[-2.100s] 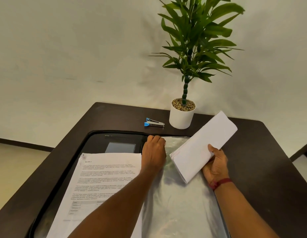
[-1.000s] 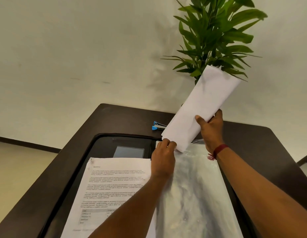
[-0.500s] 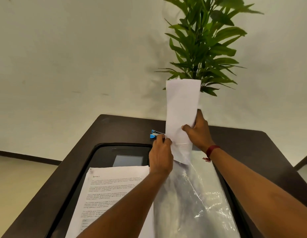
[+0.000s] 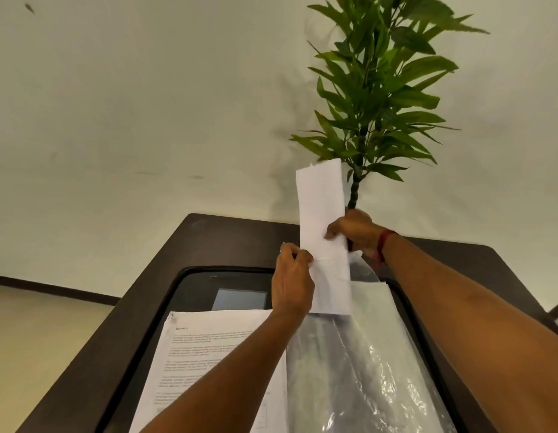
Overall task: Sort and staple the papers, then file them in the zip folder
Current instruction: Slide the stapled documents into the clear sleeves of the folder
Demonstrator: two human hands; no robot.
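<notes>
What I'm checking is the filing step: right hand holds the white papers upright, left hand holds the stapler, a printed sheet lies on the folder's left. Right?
Wrong about the left hand: the head view shows it pinching the edge of the clear sleeve beside the white papers. The right hand holds those papers upright, and the printed sheet lies on the left of the folder.

I take this for an office: I see a dark desk (image 4: 209,242) carrying printed papers (image 4: 215,354) and an open zip folder (image 4: 199,295), with a leafy plant (image 4: 380,89) against a plain pale wall (image 4: 146,104).
</notes>
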